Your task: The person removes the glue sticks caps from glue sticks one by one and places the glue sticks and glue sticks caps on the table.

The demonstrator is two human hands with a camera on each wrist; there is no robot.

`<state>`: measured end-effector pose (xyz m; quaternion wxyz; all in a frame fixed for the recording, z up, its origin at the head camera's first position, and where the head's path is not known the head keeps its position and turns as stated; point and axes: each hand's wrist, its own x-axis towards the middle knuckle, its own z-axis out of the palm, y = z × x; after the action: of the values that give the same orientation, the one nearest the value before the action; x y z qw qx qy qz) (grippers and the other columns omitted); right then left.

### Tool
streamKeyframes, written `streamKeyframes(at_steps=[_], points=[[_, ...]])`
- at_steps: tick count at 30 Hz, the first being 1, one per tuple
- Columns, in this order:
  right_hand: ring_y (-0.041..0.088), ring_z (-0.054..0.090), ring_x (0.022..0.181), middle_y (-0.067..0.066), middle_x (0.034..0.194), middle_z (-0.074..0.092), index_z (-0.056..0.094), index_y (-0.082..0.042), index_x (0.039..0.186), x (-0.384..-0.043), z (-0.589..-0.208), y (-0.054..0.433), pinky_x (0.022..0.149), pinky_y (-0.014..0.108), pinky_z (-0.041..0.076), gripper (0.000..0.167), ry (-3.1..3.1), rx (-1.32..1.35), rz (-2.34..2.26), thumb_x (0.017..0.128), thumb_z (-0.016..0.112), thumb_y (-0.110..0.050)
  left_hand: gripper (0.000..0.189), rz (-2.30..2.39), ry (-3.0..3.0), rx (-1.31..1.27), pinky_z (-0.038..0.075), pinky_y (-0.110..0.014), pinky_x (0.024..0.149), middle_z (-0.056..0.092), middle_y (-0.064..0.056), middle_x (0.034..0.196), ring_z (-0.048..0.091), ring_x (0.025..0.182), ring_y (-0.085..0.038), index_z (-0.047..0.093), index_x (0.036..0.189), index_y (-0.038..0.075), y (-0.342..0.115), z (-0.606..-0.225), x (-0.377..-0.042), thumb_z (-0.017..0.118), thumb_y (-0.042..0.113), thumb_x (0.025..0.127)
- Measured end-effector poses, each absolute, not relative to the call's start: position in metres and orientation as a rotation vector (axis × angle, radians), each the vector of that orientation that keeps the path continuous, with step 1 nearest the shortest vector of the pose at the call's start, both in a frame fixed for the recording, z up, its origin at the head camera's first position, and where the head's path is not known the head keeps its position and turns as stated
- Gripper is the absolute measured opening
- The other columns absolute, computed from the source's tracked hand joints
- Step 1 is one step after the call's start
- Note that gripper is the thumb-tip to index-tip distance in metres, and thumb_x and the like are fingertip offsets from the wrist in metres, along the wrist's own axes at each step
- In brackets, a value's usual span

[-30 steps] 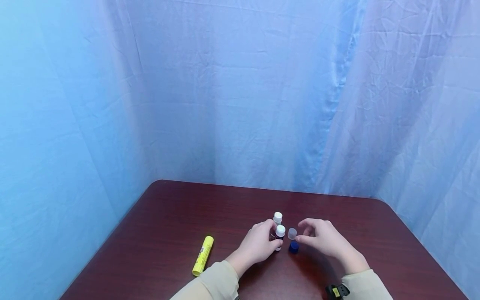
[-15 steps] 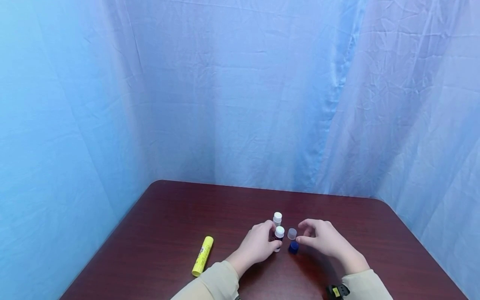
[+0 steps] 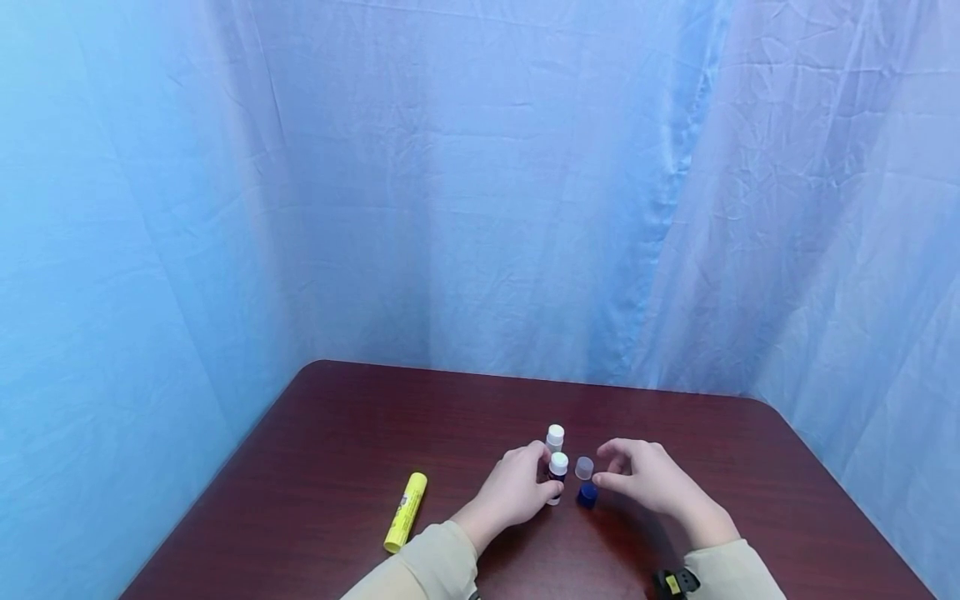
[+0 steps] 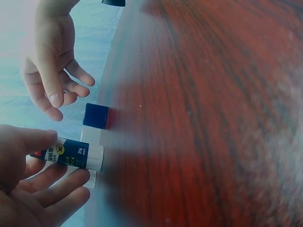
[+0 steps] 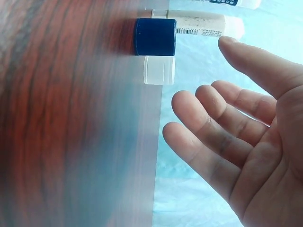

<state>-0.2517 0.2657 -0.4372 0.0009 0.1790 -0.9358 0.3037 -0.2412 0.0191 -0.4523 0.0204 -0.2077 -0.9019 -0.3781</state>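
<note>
My left hand point(image 3: 512, 485) holds an upright glue stick point(image 4: 75, 153) with a dark blue label and white ends, its thumb and fingers around the sides. Whether the base touches the table cannot be told. Just behind it stands a second, pale glue stick point(image 5: 201, 23) with a white top. To the right, a blue cap point(image 3: 587, 496) and a translucent cap point(image 3: 584, 468) stand on the table, the translucent one behind the blue one. My right hand point(image 3: 651, 477) hovers beside these caps, fingers loosely bent and nothing in them.
A yellow glue stick point(image 3: 405, 512) lies on its side to the left on the dark red wooden table point(image 3: 420, 417). Light blue curtains point(image 3: 480, 208) hang behind the table and along both sides.
The glue stick in my left hand has shifted very slightly to the left. My right hand and the caps stay where they were.
</note>
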Motion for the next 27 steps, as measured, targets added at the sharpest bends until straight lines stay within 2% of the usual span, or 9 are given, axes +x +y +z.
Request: streamKeyframes(at_steps=[12,18,27], points=[[0.007,0.06,0.067,-0.01,0.077,0.064,0.069,-0.005,0.117,-0.252,-0.437,0.268,0.062,0.029,0.051,0.042,-2.939,0.55,0.941,0.087,0.082,-0.03,0.033,-1.27,-2.795,-0.644,0.049,-0.028,0.072,0.064,0.004,0.094,0.057,0.079,-0.007,0.06,0.107,0.014,0.014,-0.449,-0.243,0.084,0.022,0.085],[0.008,0.06,0.069,-0.009,0.077,0.063,0.069,-0.007,0.117,-0.25,-0.432,0.269,0.063,0.03,0.05,0.041,-2.935,0.541,0.941,0.087,0.082,-0.032,0.037,-1.288,-2.794,-0.641,0.05,-0.029,0.073,0.064,0.002,0.096,0.059,0.083,-0.011,0.06,0.107,0.012,0.006,-0.441,-0.242,0.085,0.025,0.084],[0.009,0.059,0.069,-0.009,0.078,0.063,0.069,-0.011,0.118,-0.247,-0.425,0.271,0.063,0.029,0.05,0.041,-2.934,0.539,0.947,0.088,0.081,-0.035,0.036,-1.252,-2.816,-0.603,0.051,-0.032,0.075,0.065,0.001,0.101,0.058,0.085,-0.012,0.06,0.109,0.014,-0.007,-0.428,-0.24,0.084,0.028,0.086]])
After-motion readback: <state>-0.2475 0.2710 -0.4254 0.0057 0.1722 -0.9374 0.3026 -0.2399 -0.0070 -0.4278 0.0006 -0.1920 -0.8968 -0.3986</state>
